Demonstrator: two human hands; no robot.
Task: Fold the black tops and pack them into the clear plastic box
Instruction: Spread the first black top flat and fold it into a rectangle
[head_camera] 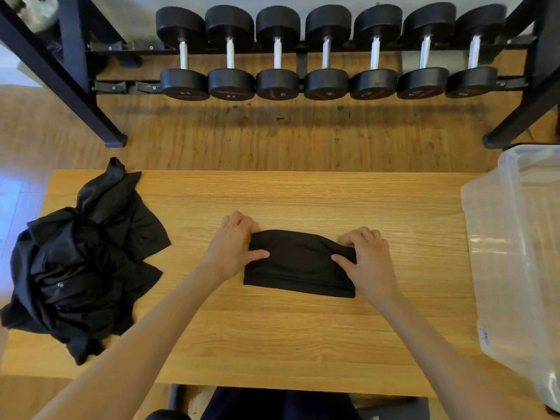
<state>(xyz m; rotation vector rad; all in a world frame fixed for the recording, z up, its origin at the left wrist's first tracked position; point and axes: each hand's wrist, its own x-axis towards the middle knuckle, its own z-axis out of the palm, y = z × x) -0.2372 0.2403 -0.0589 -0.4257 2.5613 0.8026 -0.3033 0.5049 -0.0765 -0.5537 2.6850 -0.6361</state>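
The left hand [235, 242] and right hand [365, 257] are pinching the folded black top's [298, 263] far corners mid-table [303, 334]. The clear box [515, 253] is overhanging the right edge, seemingly empty.

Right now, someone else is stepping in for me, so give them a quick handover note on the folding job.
Left hand and right hand each pinch an end of the folded black top at the middle of the table, fingers curled over its far edge.
Pile of unfolded black tops sits on the table's left end.
Clear plastic box stands at the right end; nothing visible inside.
Done: this top nearly folded.
Left: box it, then fold and pack the pile.
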